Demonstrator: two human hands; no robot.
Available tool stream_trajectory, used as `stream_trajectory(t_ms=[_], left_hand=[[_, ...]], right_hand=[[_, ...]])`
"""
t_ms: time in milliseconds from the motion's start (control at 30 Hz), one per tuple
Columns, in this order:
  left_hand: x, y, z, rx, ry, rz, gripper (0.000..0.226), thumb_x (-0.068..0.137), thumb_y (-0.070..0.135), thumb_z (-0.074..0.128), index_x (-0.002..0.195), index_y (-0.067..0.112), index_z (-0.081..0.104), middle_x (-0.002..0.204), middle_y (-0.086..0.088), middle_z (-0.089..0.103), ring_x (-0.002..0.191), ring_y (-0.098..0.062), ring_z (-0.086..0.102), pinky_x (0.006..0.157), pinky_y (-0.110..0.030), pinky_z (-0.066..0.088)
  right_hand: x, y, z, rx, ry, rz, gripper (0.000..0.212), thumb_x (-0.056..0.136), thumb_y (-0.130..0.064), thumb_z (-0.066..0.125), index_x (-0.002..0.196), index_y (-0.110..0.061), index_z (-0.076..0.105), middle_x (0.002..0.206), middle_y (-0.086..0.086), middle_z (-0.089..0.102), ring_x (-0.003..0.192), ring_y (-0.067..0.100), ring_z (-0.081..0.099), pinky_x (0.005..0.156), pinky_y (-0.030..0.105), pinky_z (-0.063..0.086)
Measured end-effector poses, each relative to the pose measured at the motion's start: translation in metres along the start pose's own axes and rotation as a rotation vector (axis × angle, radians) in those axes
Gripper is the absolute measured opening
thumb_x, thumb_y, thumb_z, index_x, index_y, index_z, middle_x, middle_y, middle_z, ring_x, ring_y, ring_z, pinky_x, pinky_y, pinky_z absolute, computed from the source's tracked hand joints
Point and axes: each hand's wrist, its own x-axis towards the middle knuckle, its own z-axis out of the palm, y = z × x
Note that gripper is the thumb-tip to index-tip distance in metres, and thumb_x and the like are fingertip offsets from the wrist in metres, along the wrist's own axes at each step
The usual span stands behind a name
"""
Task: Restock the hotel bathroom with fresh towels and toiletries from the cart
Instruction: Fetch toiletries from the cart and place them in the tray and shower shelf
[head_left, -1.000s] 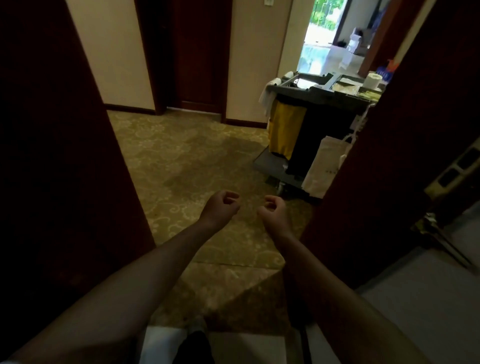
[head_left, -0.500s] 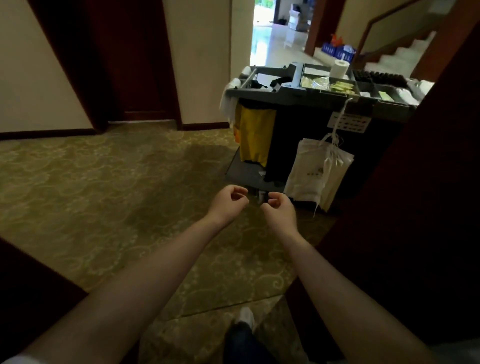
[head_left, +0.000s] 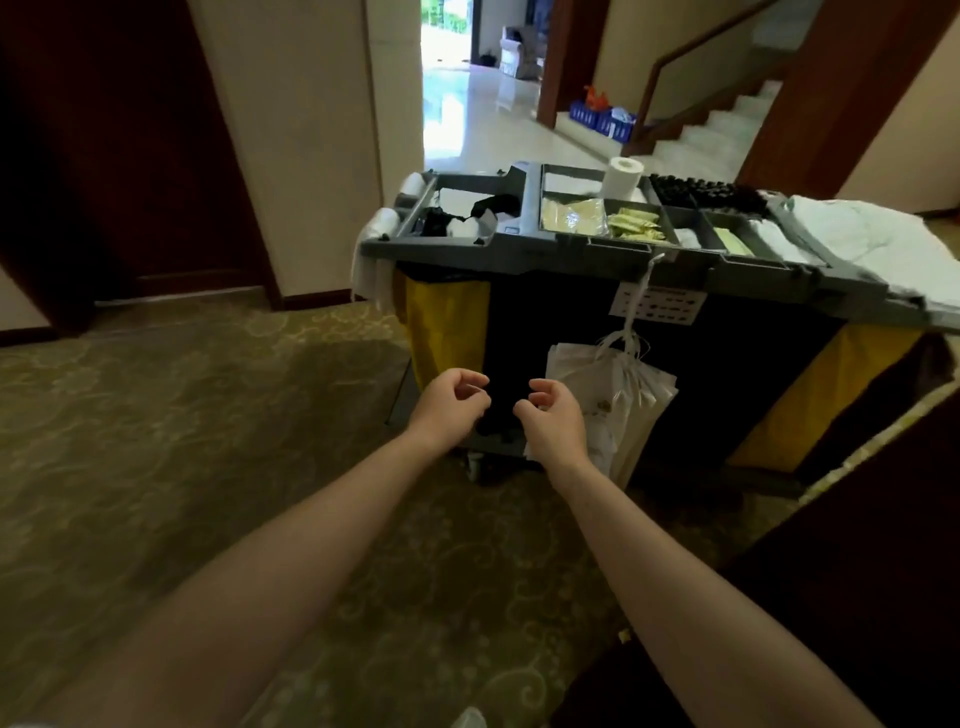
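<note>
**A:** Nearest first: what are the hands doing?

**B:** Two bare forearms reach up from the bottom edge over the patterned carpet (head_left: 156, 441). The left hand (head_left: 449, 408) and right hand (head_left: 553, 422) sit side by side at centre frame, with a small gap between them. The fingers of both are loosely curled toward the thumbs, and neither has anything in it.

**A:** Are they touching the cart?

**B:** No. They hover in front of the housekeeping cart (head_left: 571, 249), short of it, level with its dark lower body. Just right of the right hand a white paper bag (head_left: 618, 395) hangs by strings from the tray rim, below a small white label card (head_left: 675, 304). A yellow bag (head_left: 447, 332) hangs at the cart's left end, just above the left hand. A second yellow bag (head_left: 810, 397) shows at the right.

**A:** And the supplies?

**B:** They are on the grey top tray, upper centre to right. At its left is a compartment of black and white odds I cannot make out. Next come pale flat packets (head_left: 571, 214) and yellow-green sachets (head_left: 636, 224), with an upright toilet paper roll (head_left: 623, 176) behind them. Further right is a row of small black items (head_left: 706, 195), too small to name, and white folded linen (head_left: 872, 228) lies at the right end.

**A:** Beyond the cart?

**B:** A dark wooden door (head_left: 130, 156) stands upper left and a glossy tiled hallway (head_left: 467, 119) runs off at top centre. Blue crates (head_left: 602, 117) and a staircase (head_left: 727, 124) are upper right.
</note>
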Motion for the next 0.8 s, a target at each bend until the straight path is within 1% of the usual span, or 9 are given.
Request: stream_trajectory(t_ms=[67, 133, 267, 333, 400, 467, 600, 733, 800], left_hand=[[0.027, 0.007, 0.010, -0.014, -0.038, 0.006, 0.026, 0.095, 0.019, 0.059, 0.120, 0.019, 0.056, 0.107, 0.001, 0.063, 0.098, -0.014, 0.062, 0.084, -0.032, 0.055], [0.054, 0.014, 0.024, -0.006, -0.097, 0.028, 0.025, 0.095, 0.018, 0.059, 0.121, 0.019, 0.055, 0.109, -0.001, 0.062, 0.099, -0.015, 0.063, 0.084, -0.032, 0.055], [0.105, 0.033, 0.059, 0.024, -0.184, 0.085, 0.029, 0.095, 0.018, 0.059, 0.124, 0.017, 0.055, 0.113, -0.004, 0.061, 0.104, -0.018, 0.061, 0.090, -0.037, 0.054], [0.132, 0.047, 0.077, 0.028, -0.218, 0.108, 0.027, 0.094, 0.017, 0.060, 0.121, 0.018, 0.057, 0.113, -0.002, 0.061, 0.105, -0.017, 0.060, 0.091, -0.037, 0.054], [0.161, 0.059, 0.094, 0.030, -0.266, 0.122, 0.024, 0.093, 0.018, 0.061, 0.116, 0.022, 0.058, 0.112, 0.001, 0.061, 0.103, -0.014, 0.060, 0.089, -0.034, 0.054], [0.193, 0.067, 0.108, 0.033, -0.311, 0.128, 0.023, 0.092, 0.018, 0.062, 0.114, 0.023, 0.058, 0.109, 0.002, 0.061, 0.102, -0.014, 0.061, 0.088, -0.034, 0.055], [0.266, 0.077, 0.134, 0.051, -0.362, 0.187, 0.020, 0.091, 0.019, 0.063, 0.109, 0.025, 0.060, 0.105, -0.001, 0.065, 0.097, -0.017, 0.064, 0.084, -0.035, 0.056], [0.347, 0.102, 0.160, 0.044, -0.416, 0.228, 0.019, 0.089, 0.017, 0.064, 0.106, 0.024, 0.060, 0.101, 0.000, 0.066, 0.096, -0.017, 0.065, 0.084, -0.035, 0.056], [0.384, 0.117, 0.169, 0.034, -0.442, 0.257, 0.020, 0.090, 0.016, 0.064, 0.109, 0.021, 0.061, 0.102, 0.000, 0.066, 0.096, -0.016, 0.065, 0.083, -0.034, 0.056]], right_hand=[[0.028, 0.004, -0.010, -0.002, 0.023, 0.023, 0.045, 0.095, -0.019, 0.061, 0.138, -0.019, 0.049, 0.127, 0.001, 0.057, 0.109, 0.013, 0.056, 0.070, 0.015, 0.044], [0.053, 0.009, -0.023, 0.006, 0.042, 0.034, 0.044, 0.095, -0.019, 0.061, 0.137, -0.019, 0.049, 0.126, 0.001, 0.057, 0.109, 0.013, 0.056, 0.070, 0.014, 0.043], [0.098, 0.016, -0.050, 0.009, 0.133, 0.029, 0.041, 0.094, -0.018, 0.062, 0.134, -0.018, 0.050, 0.118, -0.002, 0.057, 0.107, 0.011, 0.056, 0.077, 0.016, 0.047], [0.121, 0.020, -0.061, 0.008, 0.201, 0.037, 0.039, 0.094, -0.020, 0.062, 0.131, -0.022, 0.050, 0.116, -0.005, 0.055, 0.105, 0.009, 0.055, 0.083, 0.020, 0.049], [0.147, 0.023, -0.069, 0.014, 0.258, 0.064, 0.036, 0.094, -0.020, 0.062, 0.128, -0.024, 0.050, 0.116, -0.005, 0.056, 0.109, 0.011, 0.055, 0.091, 0.029, 0.051], [0.174, 0.025, -0.076, 0.023, 0.314, 0.107, 0.035, 0.093, -0.020, 0.063, 0.126, -0.024, 0.052, 0.119, -0.003, 0.057, 0.112, 0.014, 0.056, 0.095, 0.033, 0.051], [0.236, 0.020, -0.088, 0.037, 0.442, 0.173, 0.042, 0.091, -0.019, 0.065, 0.131, -0.020, 0.052, 0.119, -0.001, 0.057, 0.109, 0.016, 0.057, 0.090, 0.033, 0.053], [0.310, 0.012, -0.104, 0.069, 0.492, 0.184, 0.041, 0.090, -0.016, 0.064, 0.129, -0.017, 0.054, 0.116, 0.002, 0.060, 0.104, 0.019, 0.061, 0.091, 0.040, 0.055], [0.349, 0.008, -0.111, 0.084, 0.522, 0.186, 0.039, 0.087, -0.017, 0.065, 0.126, -0.016, 0.056, 0.113, 0.003, 0.063, 0.101, 0.019, 0.063, 0.089, 0.039, 0.056]])
